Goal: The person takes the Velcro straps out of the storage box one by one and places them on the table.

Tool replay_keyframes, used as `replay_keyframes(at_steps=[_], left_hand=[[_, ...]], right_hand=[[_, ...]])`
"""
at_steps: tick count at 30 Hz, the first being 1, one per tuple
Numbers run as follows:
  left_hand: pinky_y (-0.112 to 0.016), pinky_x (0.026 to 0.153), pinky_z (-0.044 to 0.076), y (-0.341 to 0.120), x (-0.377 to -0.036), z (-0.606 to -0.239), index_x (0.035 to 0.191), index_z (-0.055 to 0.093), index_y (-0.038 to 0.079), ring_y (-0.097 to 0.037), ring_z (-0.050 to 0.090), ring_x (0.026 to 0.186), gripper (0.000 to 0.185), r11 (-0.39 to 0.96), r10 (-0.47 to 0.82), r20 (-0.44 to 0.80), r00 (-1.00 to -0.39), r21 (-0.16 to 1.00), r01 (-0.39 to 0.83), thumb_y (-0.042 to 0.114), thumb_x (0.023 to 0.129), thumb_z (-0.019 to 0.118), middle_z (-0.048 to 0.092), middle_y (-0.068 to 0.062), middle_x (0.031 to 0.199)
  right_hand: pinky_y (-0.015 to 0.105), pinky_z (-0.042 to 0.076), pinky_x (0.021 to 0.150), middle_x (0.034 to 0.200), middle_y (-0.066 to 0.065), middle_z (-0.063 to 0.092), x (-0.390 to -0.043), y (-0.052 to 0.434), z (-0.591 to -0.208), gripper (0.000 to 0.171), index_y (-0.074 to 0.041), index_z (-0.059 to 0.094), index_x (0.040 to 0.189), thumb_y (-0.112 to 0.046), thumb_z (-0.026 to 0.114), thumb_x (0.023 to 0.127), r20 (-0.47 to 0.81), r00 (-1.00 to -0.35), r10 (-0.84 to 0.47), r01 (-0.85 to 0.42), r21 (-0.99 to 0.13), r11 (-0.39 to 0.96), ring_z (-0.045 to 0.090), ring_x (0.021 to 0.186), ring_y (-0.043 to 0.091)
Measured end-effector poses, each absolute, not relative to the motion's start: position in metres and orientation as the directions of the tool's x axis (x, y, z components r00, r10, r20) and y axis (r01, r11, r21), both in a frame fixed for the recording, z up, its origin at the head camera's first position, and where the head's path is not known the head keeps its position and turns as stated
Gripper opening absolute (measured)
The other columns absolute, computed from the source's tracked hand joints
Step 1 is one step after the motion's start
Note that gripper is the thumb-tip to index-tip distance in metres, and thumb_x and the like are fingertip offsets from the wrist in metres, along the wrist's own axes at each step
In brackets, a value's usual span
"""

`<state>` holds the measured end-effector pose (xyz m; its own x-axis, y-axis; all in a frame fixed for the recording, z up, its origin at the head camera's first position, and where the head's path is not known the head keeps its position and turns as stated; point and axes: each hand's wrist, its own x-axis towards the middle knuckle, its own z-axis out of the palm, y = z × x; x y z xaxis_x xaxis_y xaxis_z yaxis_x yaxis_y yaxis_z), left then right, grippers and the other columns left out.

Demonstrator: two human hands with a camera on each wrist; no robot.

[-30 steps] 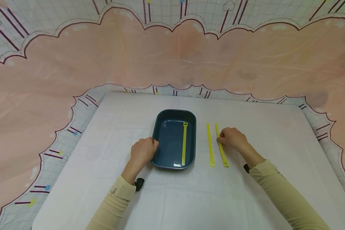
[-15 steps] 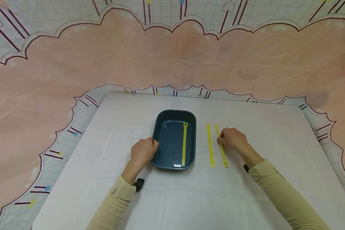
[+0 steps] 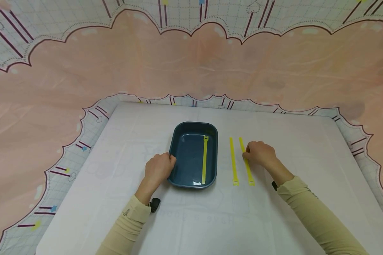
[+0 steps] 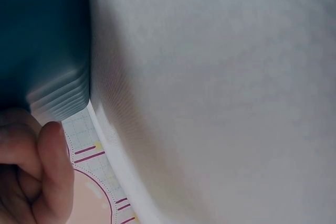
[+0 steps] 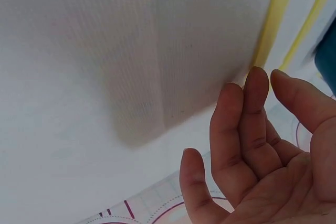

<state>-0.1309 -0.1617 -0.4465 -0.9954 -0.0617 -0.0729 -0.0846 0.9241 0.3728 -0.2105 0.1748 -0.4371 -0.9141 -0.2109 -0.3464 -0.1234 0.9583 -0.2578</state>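
Observation:
My left hand (image 3: 157,169) grips the left rim of a dark blue rectangular tray (image 3: 186,163); the left wrist view shows its curled fingers (image 4: 55,166) at the tray's wall (image 4: 60,95). One yellow cable tie (image 3: 205,159), flat with a slotted head, lies lengthwise inside the tray. To the right of the tray, a second yellow cable tie (image 3: 233,159) lies on the white cloth. Beyond it, my right hand (image 3: 260,154) pinches a third yellow cable tie (image 3: 250,174) near its middle, between thumb and fingertips (image 5: 256,80). This tie slants, its slotted head toward me.
A white cloth (image 3: 290,141) covers the table, with a patterned pink-and-white sheet (image 3: 191,67) behind and around it. Each wrist wears a small black camera, seen at the left sleeve cuff (image 3: 154,204) and partly at the right.
My right hand has shifted very slightly to the right, and the cable tie in its fingers has moved with it. The left hand and the tray have stayed in place.

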Motion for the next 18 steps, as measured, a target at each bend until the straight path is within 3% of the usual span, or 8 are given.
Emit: replay_keyframes(at_steps=[7, 13, 18], left_hand=[[-0.031, 0.044, 0.033, -0.161, -0.131, -0.447, 0.063, 0.052, 0.009, -0.02, 0.047, 0.048, 0.034, 0.923, -0.064, -0.07, -0.996, 0.375, -0.086, 0.02, 0.094, 0.045, 0.048, -0.006, 0.055], [-0.031, 0.044, 0.034, -0.161, -0.131, -0.446, 0.063, 0.053, 0.008, -0.021, 0.048, 0.049, 0.035, 0.923, -0.067, -0.08, -0.995, 0.373, -0.092, 0.02, 0.095, 0.045, 0.048, -0.007, 0.056], [-0.031, 0.044, 0.034, -0.161, -0.132, -0.447, 0.064, 0.053, 0.008, -0.021, 0.049, 0.049, 0.034, 0.924, -0.068, -0.078, -0.995, 0.372, -0.092, 0.021, 0.095, 0.046, 0.049, -0.007, 0.056]], right_hand=[[0.036, 0.045, 0.061, 0.094, 0.012, 0.066, -0.213, 0.177, -0.432, 0.029, 0.0, 0.065, 0.104, -0.026, 0.064, 0.092, -0.319, -0.922, -0.217, -0.127, -0.282, 0.951, 0.057, 0.072, 0.024], [0.041, 0.049, 0.068, 0.102, 0.014, 0.067, -0.214, 0.175, -0.424, 0.031, 0.0, 0.063, 0.111, -0.024, 0.065, 0.092, -0.234, -0.93, -0.285, -0.207, -0.308, 0.929, 0.062, 0.084, 0.027], [0.042, 0.049, 0.069, 0.1, 0.012, 0.067, -0.214, 0.17, -0.414, 0.029, -0.001, 0.063, 0.112, -0.02, 0.068, 0.09, -0.164, -0.921, -0.353, -0.283, -0.338, 0.897, 0.062, 0.088, 0.028]])
